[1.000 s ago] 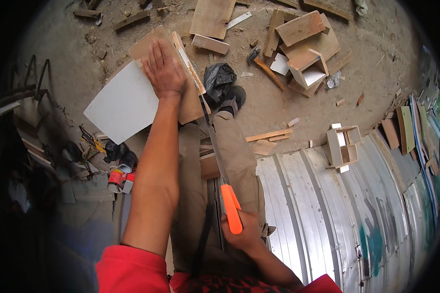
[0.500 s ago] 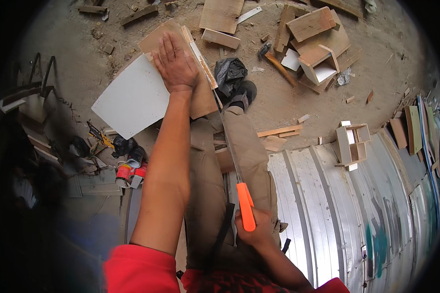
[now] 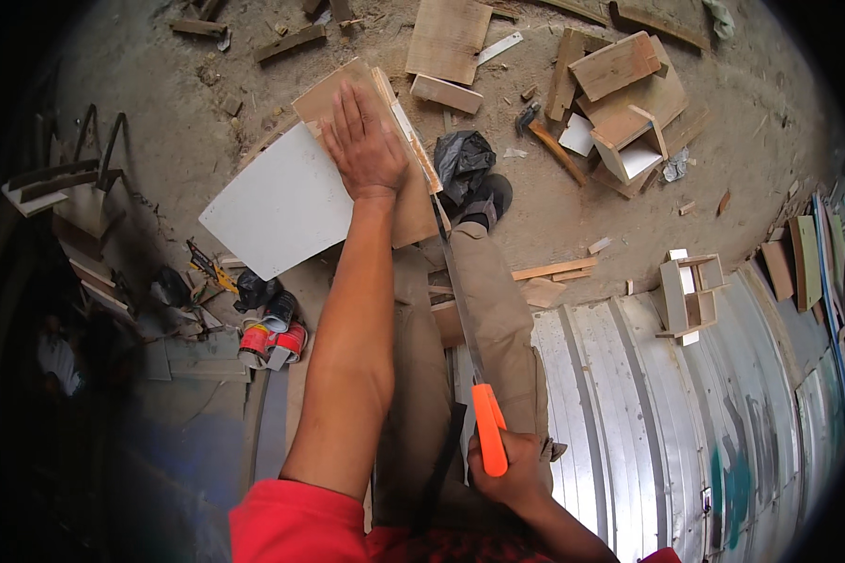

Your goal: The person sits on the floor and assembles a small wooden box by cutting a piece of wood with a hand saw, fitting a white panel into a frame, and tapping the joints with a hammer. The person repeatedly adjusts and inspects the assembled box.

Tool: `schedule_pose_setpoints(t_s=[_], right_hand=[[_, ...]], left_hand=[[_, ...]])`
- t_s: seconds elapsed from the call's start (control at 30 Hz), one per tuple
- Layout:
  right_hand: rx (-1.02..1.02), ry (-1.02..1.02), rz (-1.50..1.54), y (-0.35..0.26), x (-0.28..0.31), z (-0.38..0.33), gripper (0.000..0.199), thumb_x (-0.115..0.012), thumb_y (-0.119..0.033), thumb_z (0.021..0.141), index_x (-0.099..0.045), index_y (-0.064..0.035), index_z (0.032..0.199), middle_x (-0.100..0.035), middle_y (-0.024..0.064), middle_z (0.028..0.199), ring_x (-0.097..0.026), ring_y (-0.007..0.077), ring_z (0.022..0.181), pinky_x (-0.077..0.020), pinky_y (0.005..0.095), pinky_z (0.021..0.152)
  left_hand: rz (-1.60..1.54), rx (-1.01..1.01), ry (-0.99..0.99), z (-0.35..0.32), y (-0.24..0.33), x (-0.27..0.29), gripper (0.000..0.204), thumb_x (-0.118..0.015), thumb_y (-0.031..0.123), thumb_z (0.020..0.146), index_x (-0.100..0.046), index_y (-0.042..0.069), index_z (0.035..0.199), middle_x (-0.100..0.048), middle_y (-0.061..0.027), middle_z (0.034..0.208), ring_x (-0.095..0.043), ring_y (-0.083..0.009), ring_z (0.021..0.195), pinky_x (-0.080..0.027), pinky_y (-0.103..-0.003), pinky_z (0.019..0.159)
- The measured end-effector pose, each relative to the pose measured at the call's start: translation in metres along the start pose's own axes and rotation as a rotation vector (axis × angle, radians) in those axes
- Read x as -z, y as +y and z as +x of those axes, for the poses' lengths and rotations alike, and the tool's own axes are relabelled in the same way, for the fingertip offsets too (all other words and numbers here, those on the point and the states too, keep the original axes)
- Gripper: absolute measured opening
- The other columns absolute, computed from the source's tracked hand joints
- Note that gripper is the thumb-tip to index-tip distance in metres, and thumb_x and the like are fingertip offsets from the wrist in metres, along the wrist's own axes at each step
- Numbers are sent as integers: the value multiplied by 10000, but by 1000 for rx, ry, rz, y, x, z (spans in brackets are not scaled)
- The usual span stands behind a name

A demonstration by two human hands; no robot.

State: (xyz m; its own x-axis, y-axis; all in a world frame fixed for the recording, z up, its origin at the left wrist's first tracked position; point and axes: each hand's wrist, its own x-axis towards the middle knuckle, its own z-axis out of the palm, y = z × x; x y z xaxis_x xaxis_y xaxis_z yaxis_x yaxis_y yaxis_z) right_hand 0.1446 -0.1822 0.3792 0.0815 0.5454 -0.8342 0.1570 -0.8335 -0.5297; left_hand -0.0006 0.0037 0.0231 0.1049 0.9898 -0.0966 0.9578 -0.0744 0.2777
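My left hand [image 3: 364, 150] lies flat, fingers stretched forward, on a brown wooden board [image 3: 317, 91]. A white-faced panel [image 3: 277, 202] sticks out to the left of that board. Along the board's right side runs a narrow strip with a pale, rough edge [image 3: 411, 131]. My right hand [image 3: 514, 466] is wrapped round the orange handle of a handsaw [image 3: 490, 429]. The saw's long blade reaches forward over my right trouser leg, its far end meeting the near right corner of the boards. What supports the boards is hidden.
A hammer [image 3: 556, 150] lies on the dirt floor near a black plastic bag [image 3: 463, 161]. Wooden box pieces [image 3: 620, 70] are piled at the far right. A small wooden frame [image 3: 693, 293] stands by corrugated metal sheeting [image 3: 620, 403]. Red cans [image 3: 274, 343] sit left of my arm.
The whole view has shifted, so everything sits lower and further right. Against the boards, the saw handle in my right hand is slightly nearer to me. My left hand stays on the board.
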Motion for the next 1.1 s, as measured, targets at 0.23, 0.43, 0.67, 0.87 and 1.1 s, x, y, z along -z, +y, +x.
schedule_pose_setpoints(t_s=[0.23, 0.43, 0.67, 0.87, 1.1], right_hand=[[30, 85, -19, 24, -58, 165, 155, -681, -97, 815, -620, 32, 755, -577, 126, 583, -527, 184, 490, -441, 344, 510], [-65, -21, 40, 17, -7, 10, 44, -681, -30, 781, -651, -5, 802, -621, 106, 643, -679, 208, 612, -541, 318, 627], [45, 108, 110, 25, -40, 191, 247, -697, -164, 810, -569, 27, 719, -542, 170, 577, -541, 257, 503, -432, 390, 533], [2, 27, 82, 21, -8, 24, 74, -667, -64, 796, -642, 6, 800, -600, 138, 629, -651, 258, 579, -513, 366, 599], [-51, 53, 50, 19, -37, 188, 279, -714, -243, 811, -625, 5, 717, -637, 219, 682, -637, 440, 670, -508, 478, 631]], left_hand=[[27, -45, 24, 3, -4, -13, 710, -444, 265, 924, -246, 59, 1574, -222, -112, 1644, -189, -278, 1519, -101, -519, 1221], [18, -39, 27, 2, -4, -5, 663, -398, 246, 956, -246, 34, 1566, -220, -125, 1642, -182, -296, 1519, -75, -515, 1222], [39, -62, 10, 3, 1, -10, 670, -390, 245, 954, -232, 32, 1570, -216, -134, 1640, -176, -301, 1520, -65, -515, 1223], [20, -38, 2, -3, -1, -4, 671, -391, 251, 957, -233, 31, 1570, -221, -145, 1637, -179, -301, 1518, -67, -513, 1221], [29, -64, 6, 1, 4, -10, 658, -379, 266, 972, -235, 34, 1570, -229, -148, 1634, -181, -300, 1519, -64, -509, 1223]])
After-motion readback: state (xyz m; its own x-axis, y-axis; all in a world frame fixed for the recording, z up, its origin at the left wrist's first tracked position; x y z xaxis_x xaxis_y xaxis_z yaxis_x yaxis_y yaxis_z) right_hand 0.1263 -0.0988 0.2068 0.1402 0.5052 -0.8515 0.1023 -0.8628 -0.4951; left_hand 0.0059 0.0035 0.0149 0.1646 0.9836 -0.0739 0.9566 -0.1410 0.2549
